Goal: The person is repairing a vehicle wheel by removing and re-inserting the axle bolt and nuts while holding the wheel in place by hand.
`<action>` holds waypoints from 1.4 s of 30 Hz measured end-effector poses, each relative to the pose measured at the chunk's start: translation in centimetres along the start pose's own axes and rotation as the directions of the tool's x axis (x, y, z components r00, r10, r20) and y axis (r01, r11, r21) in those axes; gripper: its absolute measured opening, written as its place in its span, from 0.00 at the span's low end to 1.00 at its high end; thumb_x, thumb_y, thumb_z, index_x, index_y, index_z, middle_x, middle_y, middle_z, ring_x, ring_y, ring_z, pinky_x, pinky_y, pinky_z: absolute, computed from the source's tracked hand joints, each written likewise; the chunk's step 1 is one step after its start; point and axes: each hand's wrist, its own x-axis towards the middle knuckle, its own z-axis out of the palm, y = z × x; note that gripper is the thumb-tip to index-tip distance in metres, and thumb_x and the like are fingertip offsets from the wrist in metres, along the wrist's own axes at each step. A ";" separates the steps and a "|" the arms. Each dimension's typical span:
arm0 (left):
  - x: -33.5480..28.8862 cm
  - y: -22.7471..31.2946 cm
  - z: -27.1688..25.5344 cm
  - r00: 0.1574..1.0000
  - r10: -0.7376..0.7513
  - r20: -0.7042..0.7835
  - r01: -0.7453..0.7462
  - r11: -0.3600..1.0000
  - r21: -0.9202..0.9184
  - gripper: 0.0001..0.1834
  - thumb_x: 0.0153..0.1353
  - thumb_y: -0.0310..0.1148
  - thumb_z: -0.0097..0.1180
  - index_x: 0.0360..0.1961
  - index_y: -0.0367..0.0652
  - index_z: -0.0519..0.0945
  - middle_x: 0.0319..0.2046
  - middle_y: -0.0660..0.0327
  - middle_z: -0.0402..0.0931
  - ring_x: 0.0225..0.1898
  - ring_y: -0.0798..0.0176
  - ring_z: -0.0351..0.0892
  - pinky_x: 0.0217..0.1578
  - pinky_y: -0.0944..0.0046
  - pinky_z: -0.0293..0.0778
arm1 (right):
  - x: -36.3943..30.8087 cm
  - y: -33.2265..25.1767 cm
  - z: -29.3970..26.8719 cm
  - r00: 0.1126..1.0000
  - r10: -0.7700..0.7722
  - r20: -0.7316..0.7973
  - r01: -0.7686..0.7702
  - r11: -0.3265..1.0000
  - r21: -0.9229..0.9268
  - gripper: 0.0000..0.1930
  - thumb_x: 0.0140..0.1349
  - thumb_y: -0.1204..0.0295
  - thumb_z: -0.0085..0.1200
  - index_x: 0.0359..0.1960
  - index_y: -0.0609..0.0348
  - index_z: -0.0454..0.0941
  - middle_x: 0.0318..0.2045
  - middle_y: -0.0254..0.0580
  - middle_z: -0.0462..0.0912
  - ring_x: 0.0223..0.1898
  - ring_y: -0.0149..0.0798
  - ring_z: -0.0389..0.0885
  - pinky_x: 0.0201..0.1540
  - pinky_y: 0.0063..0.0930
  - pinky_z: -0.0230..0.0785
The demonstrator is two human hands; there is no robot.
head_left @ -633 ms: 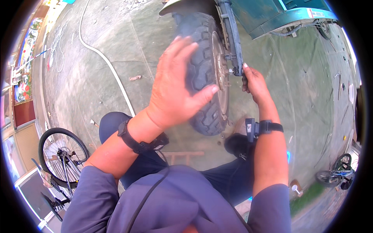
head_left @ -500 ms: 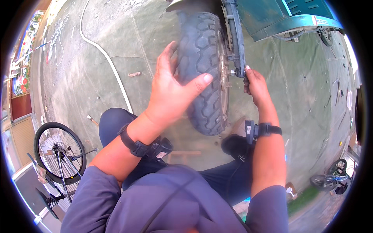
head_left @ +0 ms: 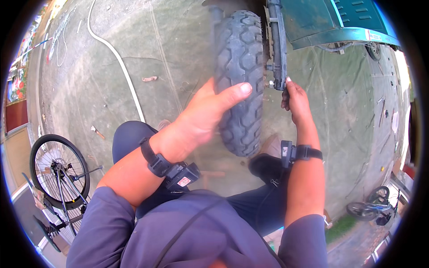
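Left hand spread wide at blocky-treaded motorcycle tyre, contact unclear, right hand half-curled at fork leg, hold unclear.

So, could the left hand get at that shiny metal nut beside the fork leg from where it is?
Probably not straight away: the knobby tyre stands between the left hand and the shiny metal nut. The right hand, by the fork leg's lower end, looks nearer.
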 end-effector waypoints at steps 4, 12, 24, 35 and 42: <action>-0.3 -0.5 0.0 1.000 0.016 0.002 -0.016 1.000 0.011 0.38 0.60 0.45 0.63 0.64 0.36 0.64 0.56 0.56 0.73 0.56 0.61 0.74 0.58 0.57 0.70 | -0.1 -0.2 0.0 1.000 -0.008 -0.021 0.008 1.000 -0.027 0.21 0.69 0.50 0.46 0.28 0.55 0.72 0.17 0.29 0.70 0.14 0.28 0.72 0.17 0.22 0.59; -0.6 -0.1 0.4 1.000 -0.024 0.018 0.025 0.997 -0.066 0.34 0.61 0.37 0.61 0.65 0.37 0.62 0.58 0.58 0.68 0.59 0.62 0.67 0.60 0.57 0.65 | -1.1 -1.3 0.8 0.999 0.018 0.033 -0.021 0.995 0.097 0.30 0.64 0.48 0.54 0.55 0.63 0.71 0.44 0.43 0.79 0.41 0.36 0.81 0.37 0.29 0.73; -0.8 -0.3 0.2 0.999 -0.019 0.025 0.020 0.998 -0.051 0.33 0.61 0.37 0.60 0.64 0.38 0.63 0.57 0.59 0.69 0.59 0.63 0.67 0.60 0.58 0.65 | -0.7 -1.1 -0.7 0.996 -0.037 0.083 0.018 0.976 0.216 0.24 0.63 0.62 0.59 0.56 0.65 0.72 0.44 0.43 0.81 0.42 0.36 0.82 0.41 0.28 0.74; -0.6 -0.6 0.2 1.000 0.022 0.000 -0.022 1.000 -0.013 0.33 0.61 0.39 0.62 0.63 0.38 0.64 0.55 0.59 0.70 0.56 0.63 0.69 0.59 0.58 0.67 | -0.7 -1.0 -1.7 0.991 -0.110 0.076 0.104 0.991 0.082 0.13 0.63 0.70 0.59 0.45 0.65 0.78 0.35 0.39 0.83 0.32 0.30 0.81 0.35 0.21 0.74; -0.5 -0.5 0.4 0.999 0.034 -0.024 -0.035 0.999 -0.025 0.33 0.61 0.41 0.62 0.63 0.37 0.65 0.54 0.59 0.72 0.55 0.63 0.71 0.57 0.58 0.69 | -0.6 -0.7 -1.8 0.988 -0.130 0.079 0.122 0.988 0.098 0.11 0.64 0.72 0.57 0.44 0.65 0.79 0.35 0.38 0.83 0.32 0.30 0.81 0.36 0.21 0.74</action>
